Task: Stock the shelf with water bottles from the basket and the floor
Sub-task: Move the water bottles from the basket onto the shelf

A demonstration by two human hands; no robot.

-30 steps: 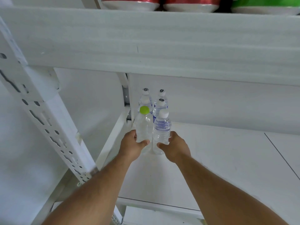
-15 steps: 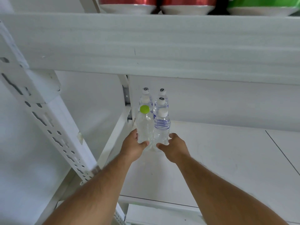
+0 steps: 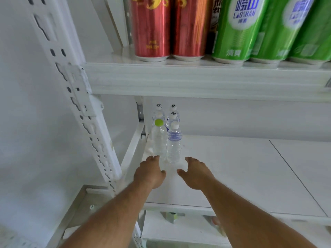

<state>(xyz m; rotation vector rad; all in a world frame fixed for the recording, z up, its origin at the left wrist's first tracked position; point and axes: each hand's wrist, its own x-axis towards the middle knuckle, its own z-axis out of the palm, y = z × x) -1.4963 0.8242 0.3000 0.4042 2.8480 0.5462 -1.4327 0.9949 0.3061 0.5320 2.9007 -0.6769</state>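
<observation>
Standing upright, the 2 front bottles (image 3: 166,142) look full, heavy, smooth; grip mid-body. Left hand (image 3: 149,173) and right hand (image 3: 196,173) hover loosely spread, holding nothing.

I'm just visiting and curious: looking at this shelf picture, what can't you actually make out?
- Rear water bottles, head view: only caps show; the front bottles hide their bodies, so the count is uncertain.
- Green cans and red cans: tops cut off by the upper edge; the rightmost are blurred.
- Items on the shelf below: blurred and partly hidden by the shelf board.
- Basket and floor bottles: out of frame.
</observation>
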